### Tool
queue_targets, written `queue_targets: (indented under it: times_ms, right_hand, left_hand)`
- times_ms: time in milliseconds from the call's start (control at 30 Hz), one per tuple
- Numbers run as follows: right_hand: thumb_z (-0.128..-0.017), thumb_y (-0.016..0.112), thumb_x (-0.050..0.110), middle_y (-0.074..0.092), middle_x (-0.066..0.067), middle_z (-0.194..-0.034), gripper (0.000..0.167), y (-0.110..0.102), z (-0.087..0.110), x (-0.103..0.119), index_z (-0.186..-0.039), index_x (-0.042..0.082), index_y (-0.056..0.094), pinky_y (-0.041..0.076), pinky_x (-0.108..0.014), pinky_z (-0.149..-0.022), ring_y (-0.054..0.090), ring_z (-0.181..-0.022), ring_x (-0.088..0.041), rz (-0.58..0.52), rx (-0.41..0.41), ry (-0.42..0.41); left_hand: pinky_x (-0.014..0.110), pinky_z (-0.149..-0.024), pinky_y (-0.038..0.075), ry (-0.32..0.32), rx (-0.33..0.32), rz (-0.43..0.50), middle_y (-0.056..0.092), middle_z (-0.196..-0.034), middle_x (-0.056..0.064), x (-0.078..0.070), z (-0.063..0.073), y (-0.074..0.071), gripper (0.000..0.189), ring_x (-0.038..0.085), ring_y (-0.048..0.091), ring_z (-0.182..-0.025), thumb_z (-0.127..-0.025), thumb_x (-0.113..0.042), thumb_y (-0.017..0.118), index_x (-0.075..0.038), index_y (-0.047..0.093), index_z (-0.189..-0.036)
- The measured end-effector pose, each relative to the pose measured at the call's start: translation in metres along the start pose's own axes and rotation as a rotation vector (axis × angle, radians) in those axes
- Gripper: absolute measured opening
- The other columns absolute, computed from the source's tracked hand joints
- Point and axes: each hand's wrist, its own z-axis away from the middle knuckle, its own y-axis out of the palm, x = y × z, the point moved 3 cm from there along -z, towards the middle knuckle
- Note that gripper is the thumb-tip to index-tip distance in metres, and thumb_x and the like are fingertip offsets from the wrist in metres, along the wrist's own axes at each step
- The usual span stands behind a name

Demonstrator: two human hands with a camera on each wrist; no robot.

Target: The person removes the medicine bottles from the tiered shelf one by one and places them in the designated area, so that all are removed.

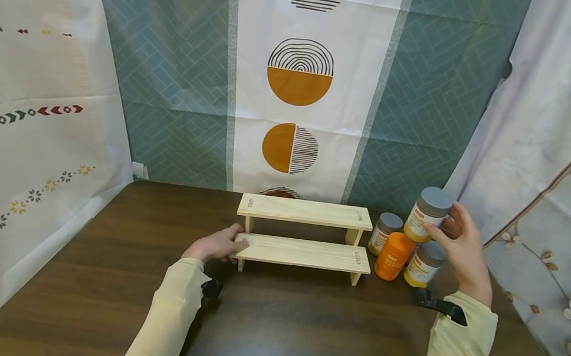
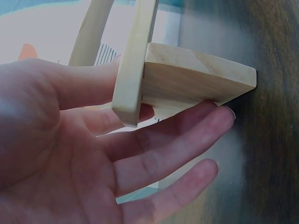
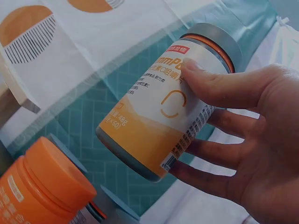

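A two-step wooden shelf (image 1: 303, 253) of pale wood stands on the dark table. My left hand (image 1: 215, 245) grips the left end of its lower step, the thumb on top and the fingers underneath. In the left wrist view those fingers reach along the end support (image 2: 187, 79). To the right, my right hand (image 1: 461, 250) holds a supplement bottle (image 3: 159, 102) with a grey lid and a white-and-yellow label, raised above other bottles. The thumb presses the label while the fingers wrap behind. Below it are an orange bottle (image 1: 394, 257) and a grey-lidded bottle (image 1: 423, 269).
Another grey-lidded bottle (image 1: 384, 234) stands close to the shelf's right end. A patterned green-and-white cloth (image 1: 186, 71) hangs behind the brown table (image 1: 268, 318). Light curtains (image 1: 24, 170) border the left side, and a floral one (image 1: 550, 246) the right.
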Motion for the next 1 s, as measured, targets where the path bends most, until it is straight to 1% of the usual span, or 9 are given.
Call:
queue_targets:
  times_ms: [67,267,367,467,533,633,767,900,1000]
  right_hand:
    - [-0.093,0.065,0.014,0.049,0.026,-0.124,0.061,-0.004,0.001,-0.005,-0.147,0.022,0.038,0.04,-0.007,-0.081,0.052,-0.102,0.01,-0.007,-0.025,0.015]
    - [-0.092,0.065,0.011,0.049,0.021,-0.129,0.065,-0.011,0.001,-0.018,-0.15,0.018,0.036,0.038,-0.006,-0.082,0.051,-0.102,0.009,-0.051,-0.123,0.053]
    - [-0.092,0.065,0.007,0.051,0.019,-0.128,0.063,-0.016,0.0,-0.022,-0.148,0.017,0.038,0.037,-0.007,-0.083,0.051,-0.103,0.008,-0.09,-0.201,0.074]
    - [-0.09,0.065,0.003,0.052,0.017,-0.125,0.062,-0.023,0.002,-0.027,-0.146,0.018,0.041,0.037,-0.009,-0.084,0.051,-0.103,0.004,-0.139,-0.304,0.124]
    - [-0.091,0.064,0.003,0.052,0.015,-0.126,0.061,-0.027,0.004,-0.031,-0.145,0.019,0.042,0.037,-0.011,-0.085,0.052,-0.104,0.001,-0.142,-0.371,0.156]
    - [-0.093,0.062,0.007,0.05,0.008,-0.134,0.06,-0.035,0.009,-0.038,-0.147,0.022,0.039,0.039,-0.015,-0.093,0.052,-0.112,-0.003,-0.076,-0.431,0.205]
    - [-0.096,0.059,0.013,0.044,0.0,-0.145,0.061,-0.045,0.016,-0.049,-0.15,0.025,0.034,0.039,-0.025,-0.104,0.049,-0.122,-0.005,0.036,-0.456,0.246]
    - [-0.096,0.058,0.014,0.045,-0.002,-0.146,0.059,-0.051,0.02,-0.06,-0.149,0.026,0.034,0.039,-0.028,-0.103,0.049,-0.121,-0.006,0.059,-0.479,0.25]
    - [-0.096,0.057,0.015,0.044,-0.009,-0.147,0.059,-0.052,0.024,-0.069,-0.15,0.023,0.034,0.04,-0.028,-0.104,0.05,-0.122,-0.008,0.102,-0.471,0.257]
  left_hand:
    - [0.036,-0.073,0.046,0.002,-0.003,-0.001,0.057,-0.108,0.02,0.0,0.0,0.0,0.038,0.025,0.067,-0.083,-0.103,-0.022,0.046,0.0,0.038,-0.132]
    - [0.038,-0.073,0.047,0.02,0.013,-0.011,0.057,-0.111,0.023,0.001,0.001,0.0,0.042,0.03,0.068,-0.085,-0.103,-0.023,0.045,0.002,0.036,-0.135]
    - [0.04,-0.074,0.048,0.019,0.014,-0.005,0.057,-0.112,0.023,0.001,0.001,0.0,0.043,0.031,0.068,-0.086,-0.103,-0.023,0.045,0.002,0.034,-0.136]
    - [0.041,-0.075,0.048,0.02,0.019,0.001,0.056,-0.112,0.023,0.001,0.0,0.0,0.043,0.032,0.068,-0.086,-0.103,-0.023,0.045,0.002,0.034,-0.137]
    - [0.041,-0.075,0.048,0.016,0.02,0.005,0.056,-0.112,0.023,0.001,0.0,0.0,0.043,0.032,0.068,-0.087,-0.103,-0.023,0.045,0.001,0.034,-0.137]
    - [0.039,-0.074,0.048,0.02,0.023,-0.003,0.056,-0.112,0.023,0.0,0.0,0.001,0.043,0.032,0.068,-0.086,-0.103,-0.023,0.045,0.002,0.034,-0.136]
    - [0.038,-0.074,0.048,0.014,0.017,-0.003,0.056,-0.112,0.022,0.001,0.0,0.001,0.042,0.031,0.068,-0.086,-0.103,-0.023,0.045,0.001,0.034,-0.136]
    - [0.038,-0.074,0.048,0.009,0.014,0.002,0.056,-0.112,0.022,0.001,0.0,0.001,0.043,0.03,0.068,-0.086,-0.103,-0.023,0.045,0.001,0.034,-0.137]
    - [0.038,-0.074,0.048,0.005,0.011,0.004,0.056,-0.112,0.022,0.001,-0.001,0.0,0.044,0.029,0.068,-0.085,-0.103,-0.023,0.045,0.001,0.033,-0.138]
